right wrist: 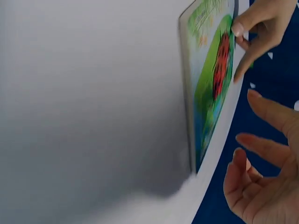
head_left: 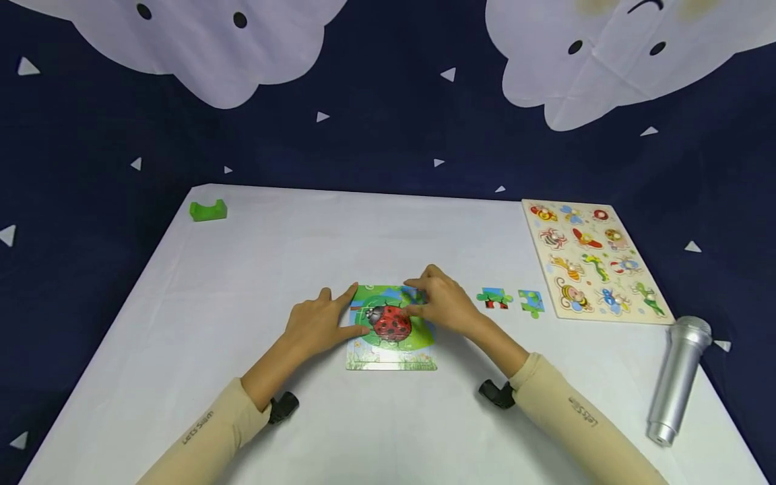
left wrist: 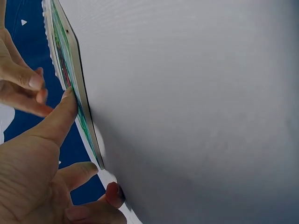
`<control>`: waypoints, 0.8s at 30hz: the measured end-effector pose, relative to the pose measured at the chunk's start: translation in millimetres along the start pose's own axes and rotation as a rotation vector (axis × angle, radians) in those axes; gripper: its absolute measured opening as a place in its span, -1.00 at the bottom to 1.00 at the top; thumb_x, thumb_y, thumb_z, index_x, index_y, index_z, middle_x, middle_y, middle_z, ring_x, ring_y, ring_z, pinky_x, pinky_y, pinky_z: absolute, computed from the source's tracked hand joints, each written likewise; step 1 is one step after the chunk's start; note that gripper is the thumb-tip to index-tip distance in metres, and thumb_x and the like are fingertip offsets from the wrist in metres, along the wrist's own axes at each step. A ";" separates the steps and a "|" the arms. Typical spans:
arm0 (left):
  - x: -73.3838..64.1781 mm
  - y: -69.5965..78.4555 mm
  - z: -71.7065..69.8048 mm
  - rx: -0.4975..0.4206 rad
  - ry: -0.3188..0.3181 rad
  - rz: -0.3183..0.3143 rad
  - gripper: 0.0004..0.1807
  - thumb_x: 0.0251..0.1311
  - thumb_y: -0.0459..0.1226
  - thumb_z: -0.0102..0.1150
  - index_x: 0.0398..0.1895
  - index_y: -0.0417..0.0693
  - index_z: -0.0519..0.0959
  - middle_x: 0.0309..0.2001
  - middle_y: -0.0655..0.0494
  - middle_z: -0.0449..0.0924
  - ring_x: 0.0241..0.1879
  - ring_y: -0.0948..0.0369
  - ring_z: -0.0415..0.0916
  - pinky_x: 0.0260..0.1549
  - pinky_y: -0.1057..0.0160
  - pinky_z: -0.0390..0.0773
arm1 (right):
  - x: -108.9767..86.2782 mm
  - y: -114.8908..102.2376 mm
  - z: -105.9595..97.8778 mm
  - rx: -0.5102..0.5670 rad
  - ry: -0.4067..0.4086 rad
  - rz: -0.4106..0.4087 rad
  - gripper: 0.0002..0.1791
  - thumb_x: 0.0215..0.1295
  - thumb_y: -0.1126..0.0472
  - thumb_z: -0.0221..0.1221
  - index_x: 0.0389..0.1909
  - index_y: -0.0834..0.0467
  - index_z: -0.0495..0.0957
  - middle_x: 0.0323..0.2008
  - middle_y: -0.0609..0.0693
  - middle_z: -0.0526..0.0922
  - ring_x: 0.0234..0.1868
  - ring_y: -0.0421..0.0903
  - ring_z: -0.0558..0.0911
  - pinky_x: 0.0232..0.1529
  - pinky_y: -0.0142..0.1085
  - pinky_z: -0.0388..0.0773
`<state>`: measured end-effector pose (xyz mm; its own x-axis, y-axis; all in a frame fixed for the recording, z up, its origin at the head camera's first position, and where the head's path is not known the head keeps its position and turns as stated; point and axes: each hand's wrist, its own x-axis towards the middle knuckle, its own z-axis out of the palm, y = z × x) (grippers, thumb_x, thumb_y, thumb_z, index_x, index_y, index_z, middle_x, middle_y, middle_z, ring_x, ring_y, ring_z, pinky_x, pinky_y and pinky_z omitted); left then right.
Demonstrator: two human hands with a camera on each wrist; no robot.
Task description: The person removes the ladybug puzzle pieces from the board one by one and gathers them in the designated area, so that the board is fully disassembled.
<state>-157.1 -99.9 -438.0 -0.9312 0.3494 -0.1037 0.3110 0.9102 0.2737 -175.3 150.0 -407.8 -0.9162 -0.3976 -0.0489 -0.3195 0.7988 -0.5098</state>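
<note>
1) From here I see a flat, square jigsaw [head_left: 391,327], printed with a red ladybird, mid-frame on the white-covered desk [head_left: 242,289]
2) The left hand [head_left: 313,326], its grip spread, touches the jigsaw's left edge
3) The right hand [head_left: 447,300] is at the jigsaw's upper right corner, thumb and forefinger apart
4) A knobbed blue, green and red piece [head_left: 497,296] lies right of centre, near a knobbed blue-and-green piece [head_left: 531,301]

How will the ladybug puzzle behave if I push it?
The ladybug puzzle is likely stiff, its edge running straight. Thin and flat, it would probably slide rather than tip. Loose pieces beside it suggest its picture may separate if tilted.
</note>
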 end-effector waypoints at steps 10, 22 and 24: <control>-0.2 -0.9 -0.1 0.000 -0.012 0.021 0.02 0.01 0.36 0.26 0.50 0.09 0.28 -0.39 -0.03 0.38 -0.68 0.24 0.12 -0.75 0.32 0.17 | 22.1 -21.5 25.5 -0.039 -0.120 -0.090 -0.36 0.16 0.01 0.43 0.21 0.25 0.57 -0.15 0.13 0.48 -0.35 -0.13 0.47 -0.36 -0.33 0.47; -0.2 -2.5 -1.4 -0.003 -0.018 0.017 0.02 0.02 0.36 0.26 0.50 0.09 0.26 -0.36 -0.05 0.39 -0.69 0.25 0.10 -0.76 0.33 0.17 | 22.8 -27.8 32.5 -0.186 -0.059 -0.115 -0.37 0.13 -0.06 0.43 0.13 0.25 0.63 -0.18 0.07 0.47 -0.32 -0.15 0.48 -0.34 -0.27 0.58; -0.6 -2.7 -1.8 -0.003 -0.017 0.016 0.01 0.02 0.35 0.26 0.50 0.09 0.27 -0.36 -0.05 0.39 -0.69 0.25 0.11 -0.76 0.33 0.17 | 23.0 -29.1 33.1 -0.208 -0.046 -0.117 -0.37 0.12 -0.07 0.43 0.11 0.25 0.64 -0.17 0.08 0.48 -0.32 -0.15 0.49 -0.35 -0.27 0.59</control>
<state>-157.6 -103.0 -436.9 -0.9227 0.3678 -0.1158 0.3252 0.9037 0.2786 -179.1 102.6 -422.5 -0.8596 -0.5094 -0.0411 -0.4702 0.8199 -0.3267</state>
